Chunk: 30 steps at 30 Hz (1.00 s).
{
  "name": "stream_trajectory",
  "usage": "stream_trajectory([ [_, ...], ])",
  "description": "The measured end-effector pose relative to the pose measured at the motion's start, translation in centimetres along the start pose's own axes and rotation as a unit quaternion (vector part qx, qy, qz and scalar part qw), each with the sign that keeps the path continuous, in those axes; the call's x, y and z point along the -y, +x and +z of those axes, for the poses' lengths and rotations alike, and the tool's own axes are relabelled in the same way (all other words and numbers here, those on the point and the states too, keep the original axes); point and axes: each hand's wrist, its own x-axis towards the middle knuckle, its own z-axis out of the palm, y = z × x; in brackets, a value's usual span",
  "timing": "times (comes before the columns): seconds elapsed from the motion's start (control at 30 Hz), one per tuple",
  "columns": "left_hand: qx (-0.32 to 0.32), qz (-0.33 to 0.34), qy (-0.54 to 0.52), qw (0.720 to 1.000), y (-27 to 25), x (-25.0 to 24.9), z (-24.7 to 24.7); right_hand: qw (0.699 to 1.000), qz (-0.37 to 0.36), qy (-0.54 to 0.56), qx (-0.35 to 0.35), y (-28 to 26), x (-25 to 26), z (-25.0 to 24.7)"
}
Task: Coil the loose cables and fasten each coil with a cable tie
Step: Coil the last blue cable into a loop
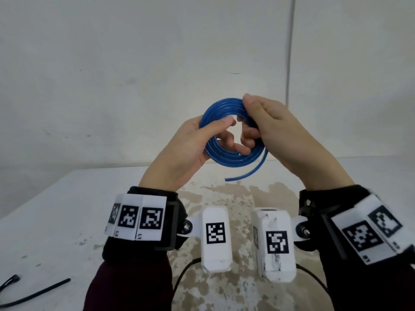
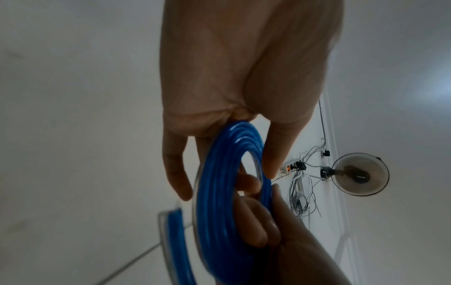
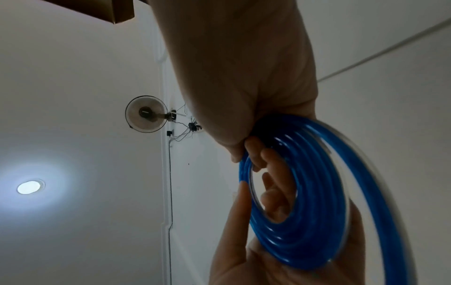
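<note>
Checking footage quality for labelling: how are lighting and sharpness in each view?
Head view: evenly lit, blue cable coil sharp. Left wrist view: dim, left hand backlit and shadowed. Right wrist view: ceiling lamp flares, right hand dark, the coil's outer loop smeared.

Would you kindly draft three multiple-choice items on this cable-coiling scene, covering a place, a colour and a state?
1. Where do the black cable ties lie?
A. On the table, near left
B. Inside the coil
C. On the right wrist

2. What colour is the coiled cable?
A. Red
B. Blue
C. White

3. How is the coil held?
A. Lying on the table
B. By the left hand alone
C. By both hands, with a loose end hanging

Answers:
1 A: they rest on the tabletop at the head view's lower left.
2 B: every view shows blue.
3 C: the right hand grips it too.
</note>
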Motion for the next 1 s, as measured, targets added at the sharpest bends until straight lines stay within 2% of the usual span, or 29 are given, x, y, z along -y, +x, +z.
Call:
stream_trajectory([
  [0.1,-0.035,0.017,0.089,0.995,0.0,0.2,-0.5,0.999,0.014,-0.033,0.025,0.1,-0.4,0.4],
  [0.27,-0.041,0.028,0.096,0.994,0.0,0.5,-0.4,0.998,0.048,-0.006,0.038,0.1,-0.7,0.5],
  [0.37,-0.091,0.052,0.073,0.992,0.1,0.4,-0.2,0.997,0.054,0.042,0.025,0.2,-0.6,0.4],
  [0.53,-0.179,0.094,0.01,0.979,0.4,0.3,-0.1,0.991,0.074,0.095,0.063,0.1,-0.6,0.1],
  [0.63,-0.188,0.1,0.002,0.977,0.4,0.3,0.1,0.986,0.091,0.114,0.074,-0.1,-0.4,-0.6],
  [0.8,-0.186,0.088,-0.041,0.978,0.5,0.2,-0.3,0.987,0.088,0.079,0.113,-0.6,-0.5,-2.1],
  [1.0,-0.217,0.069,-0.122,0.966,1.0,0.6,0.4,0.978,0.099,0.147,0.11,-0.2,-0.9,-1.2],
])
